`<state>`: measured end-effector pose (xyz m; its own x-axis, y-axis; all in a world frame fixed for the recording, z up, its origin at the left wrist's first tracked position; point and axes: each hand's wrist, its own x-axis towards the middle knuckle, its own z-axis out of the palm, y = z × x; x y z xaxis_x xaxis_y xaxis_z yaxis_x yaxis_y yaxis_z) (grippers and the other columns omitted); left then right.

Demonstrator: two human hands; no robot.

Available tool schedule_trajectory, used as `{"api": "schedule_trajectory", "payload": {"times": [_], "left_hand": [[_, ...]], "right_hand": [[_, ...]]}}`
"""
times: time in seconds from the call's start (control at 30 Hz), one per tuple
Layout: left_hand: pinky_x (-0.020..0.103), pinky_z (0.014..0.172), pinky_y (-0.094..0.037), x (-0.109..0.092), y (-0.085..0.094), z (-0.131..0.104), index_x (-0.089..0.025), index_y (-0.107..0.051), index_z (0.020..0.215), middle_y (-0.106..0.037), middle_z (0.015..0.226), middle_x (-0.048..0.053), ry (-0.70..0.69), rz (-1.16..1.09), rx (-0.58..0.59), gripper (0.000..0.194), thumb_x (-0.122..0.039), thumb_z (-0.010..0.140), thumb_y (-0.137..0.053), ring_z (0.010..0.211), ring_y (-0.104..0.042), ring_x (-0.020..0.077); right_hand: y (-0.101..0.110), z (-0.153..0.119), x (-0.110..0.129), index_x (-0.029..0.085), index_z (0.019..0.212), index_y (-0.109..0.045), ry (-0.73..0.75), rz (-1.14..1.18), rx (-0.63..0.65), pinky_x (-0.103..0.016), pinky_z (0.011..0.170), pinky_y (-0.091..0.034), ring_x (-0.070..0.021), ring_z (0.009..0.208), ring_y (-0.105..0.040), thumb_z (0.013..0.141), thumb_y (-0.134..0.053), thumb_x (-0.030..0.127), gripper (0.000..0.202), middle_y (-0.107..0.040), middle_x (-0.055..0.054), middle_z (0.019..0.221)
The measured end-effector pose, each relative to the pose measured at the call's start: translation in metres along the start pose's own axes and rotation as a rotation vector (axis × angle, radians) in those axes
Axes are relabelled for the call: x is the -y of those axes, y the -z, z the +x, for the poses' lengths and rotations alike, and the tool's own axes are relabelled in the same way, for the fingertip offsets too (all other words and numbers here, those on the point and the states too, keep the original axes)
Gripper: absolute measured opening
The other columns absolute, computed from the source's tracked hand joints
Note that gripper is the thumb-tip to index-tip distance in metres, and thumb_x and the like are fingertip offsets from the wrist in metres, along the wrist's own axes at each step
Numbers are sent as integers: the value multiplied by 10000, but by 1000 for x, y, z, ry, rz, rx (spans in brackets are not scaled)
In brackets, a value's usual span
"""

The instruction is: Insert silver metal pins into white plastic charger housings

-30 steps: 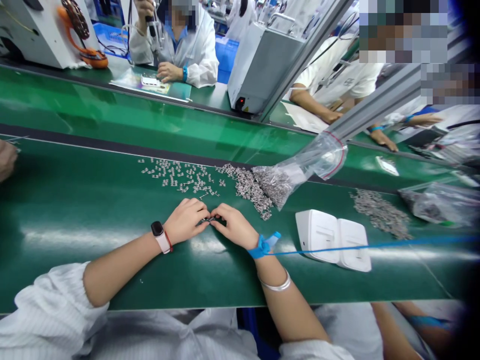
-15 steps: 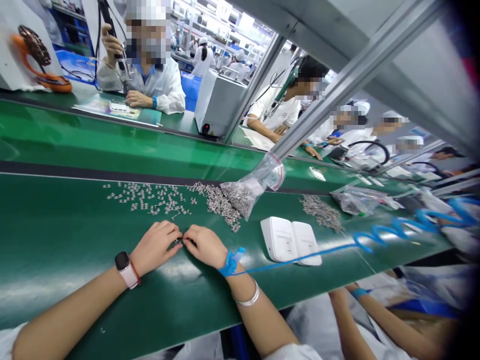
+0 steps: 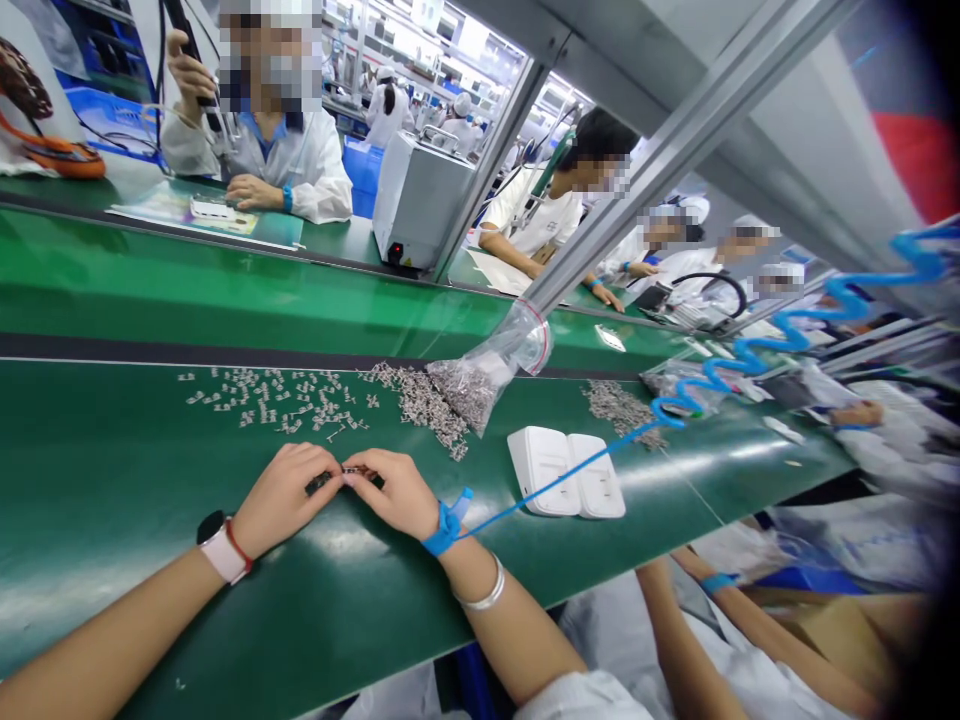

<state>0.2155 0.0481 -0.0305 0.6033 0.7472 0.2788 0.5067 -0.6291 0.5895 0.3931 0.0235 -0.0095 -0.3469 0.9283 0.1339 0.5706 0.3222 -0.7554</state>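
Note:
My left hand is closed in a pinch on a small dark part, whose black end shows between thumb and fingers. My right hand is closed too, its fingertips meeting the left's on what looks like the other end of the same part; the fingers hide most of it. Just beyond lie scattered small metal clips, spread thinly over the green bench. To the right of these is a dense heap of the same metal pieces, spilling from the mouth of a clear zip bag.
Two white plastic housings stand right of my hands. A blue coiled cord runs from my right wristband. Another metal heap lies farther right. A co-worker sits across the bench; another person's arms are at my right.
My hands stay together, and more of the dark part now shows between the fingers. The view has shifted slightly, and the blue cord hangs higher at the right.

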Motion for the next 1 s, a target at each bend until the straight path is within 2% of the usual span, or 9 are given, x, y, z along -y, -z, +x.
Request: {"api": "schedule_trajectory", "payload": {"times": [0.1, 0.2, 0.33, 0.4, 0.53, 0.67, 0.87, 1.0], "left_hand": [[298, 754, -395, -1, 2, 0, -198, -564, 761, -629, 820, 19, -6, -32, -30, 262, -339, 897, -391, 797, -551, 159], [291, 758, -410, -1, 2, -1, -202, -572, 784, -634, 837, 19, 25, -54, -58, 255, -348, 893, -394, 808, -561, 160], [283, 724, -441, 2, 0, -1, -200, -594, 866, -643, 834, 22, 126, -84, -74, 253, -402, 861, -442, 782, -579, 170], [276, 724, -454, 3, -1, 0, -198, -603, 898, -647, 858, 26, 152, -119, -44, 258, -398, 858, -444, 790, -588, 172], [245, 764, -453, 1, 0, 1, -203, -602, 920, -633, 942, 26, 107, -223, 37, 236, -363, 871, -436, 863, -582, 161], [228, 764, -445, -2, 0, 1, -196, -605, 903, -625, 935, 23, 64, -286, 66, 206, -339, 862, -462, 862, -572, 150], [210, 683, -436, -2, 1, 2, -167, -612, 806, -629, 808, 15, 141, -351, -65, 185, -297, 848, -487, 741, -573, 124], [210, 678, -432, -2, 4, 2, -156, -613, 759, -632, 764, 14, 164, -403, -130, 175, -281, 833, -517, 715, -573, 117]], "right_hand": [[-2, -1, -2, 185, 920, -639, -50, 174, -71, -244, 671, -494, -123, 691, -617, 815, -523, 252, 170, -670, -22, 778], [-4, -2, -5, 172, 1013, -626, -93, 352, -74, -260, 684, -516, -125, 685, -647, 824, -499, 251, 241, -681, -14, 753], [-6, -1, -2, 211, 969, -666, -65, 276, -38, -260, 717, -506, -132, 736, -656, 840, -471, 223, 233, -701, -5, 803], [-7, 0, 0, 228, 930, -679, -52, 206, -71, -252, 704, -496, -133, 738, -648, 833, -488, 223, 214, -703, -3, 822], [-11, 0, 2, 189, 753, -695, -97, 136, -181, -220, 590, -460, -114, 596, -591, 777, -582, 266, 139, -682, -9, 690], [-16, 0, 1, 165, 671, -660, -137, 233, -276, -204, 526, -427, -91, 530, -528, 750, -604, 289, 157, -631, 1, 607], [-17, 3, -3, 137, 758, -615, -200, 582, -181, -212, 546, -471, -88, 537, -569, 760, -574, 316, 183, -612, -1, 619], [-13, 2, -4, 137, 743, -590, -211, 603, -108, -215, 568, -484, -87, 558, -585, 754, -586, 325, 188, -614, -5, 635]]}}
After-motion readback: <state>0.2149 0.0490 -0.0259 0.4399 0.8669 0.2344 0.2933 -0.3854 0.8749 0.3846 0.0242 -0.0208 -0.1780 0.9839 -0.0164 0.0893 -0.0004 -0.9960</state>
